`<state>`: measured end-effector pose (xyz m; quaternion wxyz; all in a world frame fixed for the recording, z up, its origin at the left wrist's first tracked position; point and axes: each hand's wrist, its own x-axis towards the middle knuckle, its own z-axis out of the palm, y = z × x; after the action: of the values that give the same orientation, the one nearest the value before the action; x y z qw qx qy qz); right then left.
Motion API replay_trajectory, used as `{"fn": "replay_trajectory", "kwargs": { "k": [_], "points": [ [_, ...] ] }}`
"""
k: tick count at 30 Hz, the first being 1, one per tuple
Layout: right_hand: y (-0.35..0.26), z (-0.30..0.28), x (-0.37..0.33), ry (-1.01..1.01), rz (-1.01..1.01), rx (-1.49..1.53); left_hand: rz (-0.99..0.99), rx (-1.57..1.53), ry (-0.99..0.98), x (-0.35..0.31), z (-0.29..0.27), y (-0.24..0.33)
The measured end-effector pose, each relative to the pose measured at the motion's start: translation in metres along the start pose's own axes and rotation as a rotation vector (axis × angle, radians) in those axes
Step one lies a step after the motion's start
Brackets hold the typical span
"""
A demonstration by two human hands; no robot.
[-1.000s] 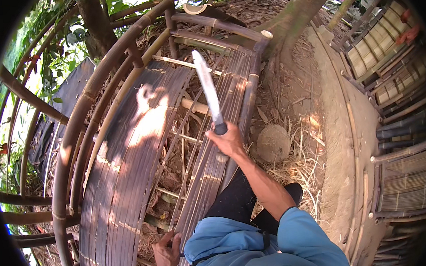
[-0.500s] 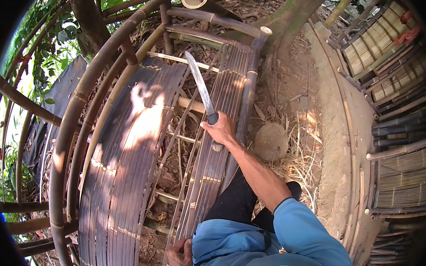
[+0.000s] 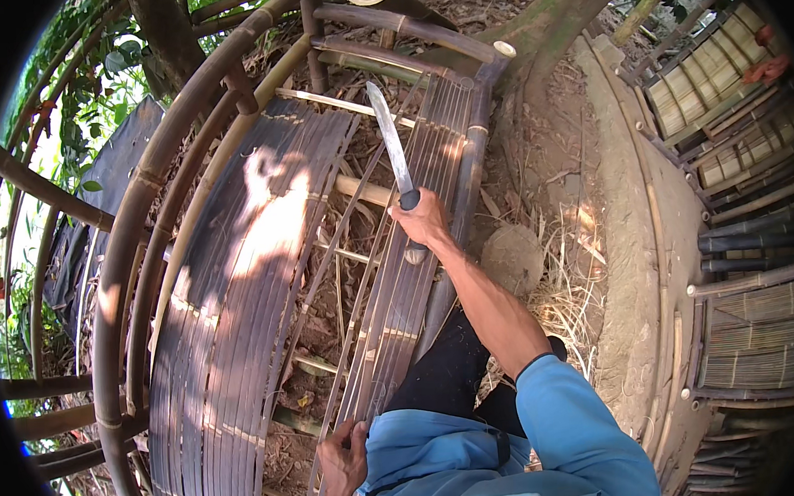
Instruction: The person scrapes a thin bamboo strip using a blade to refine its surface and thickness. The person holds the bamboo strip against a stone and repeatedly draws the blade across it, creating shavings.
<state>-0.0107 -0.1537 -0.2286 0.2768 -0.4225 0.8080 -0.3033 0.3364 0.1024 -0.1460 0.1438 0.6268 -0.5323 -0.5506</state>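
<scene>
My right hand point(image 3: 424, 221) is closed around the dark handle of a long machete point(image 3: 392, 144). Its blade points up and slightly left, above the narrow right-hand band of dark bamboo slats point(image 3: 436, 146) of a bench. The handle's butt shows below my fist. My left hand point(image 3: 342, 459) is at the lower edge, fingers curled in, beside my blue clothing and at the near end of the same slats. What it grips, if anything, is hidden. Left of a gap with loose thin strips lies a wider panel of slats point(image 3: 232, 367).
A curved bamboo rail point(image 3: 143, 186) runs along the left. Cross poles point(image 3: 363, 191) span the gap over leaf litter. On the right are a round stump point(image 3: 511, 257), a dirt ledge point(image 3: 632, 306) and more bamboo furniture point(image 3: 757, 344). A tree trunk point(image 3: 556, 20) leans at the back.
My right hand and the machete have shifted slightly right, the blade tip moving right and a little higher. My left hand has moved a little up and right, fingers still curled.
</scene>
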Motion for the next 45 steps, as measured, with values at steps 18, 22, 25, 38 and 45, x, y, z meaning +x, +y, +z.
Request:
{"fn": "replay_trajectory", "kwargs": {
  "k": [18, 22, 25, 38, 45],
  "points": [
    [-0.003, 0.000, 0.010, -0.002, 0.007, 0.080, -0.051, -0.040, 0.012, -0.011, -0.011, 0.016],
    [-0.008, -0.005, 0.012, -0.033, 0.023, 0.061, -0.061, -0.038, -0.043, -0.010, -0.018, 0.024],
    [-0.008, -0.001, 0.010, 0.017, 0.000, 0.110, -0.048, -0.024, -0.018, -0.012, -0.017, 0.024],
    [0.000, 0.002, 0.013, -0.022, -0.034, 0.246, -0.024, 0.055, -0.029, -0.018, -0.027, 0.035],
    [-0.004, 0.002, 0.012, -0.038, 0.003, 0.320, -0.062, 0.065, -0.067, -0.022, -0.035, 0.046]
  ]
}}
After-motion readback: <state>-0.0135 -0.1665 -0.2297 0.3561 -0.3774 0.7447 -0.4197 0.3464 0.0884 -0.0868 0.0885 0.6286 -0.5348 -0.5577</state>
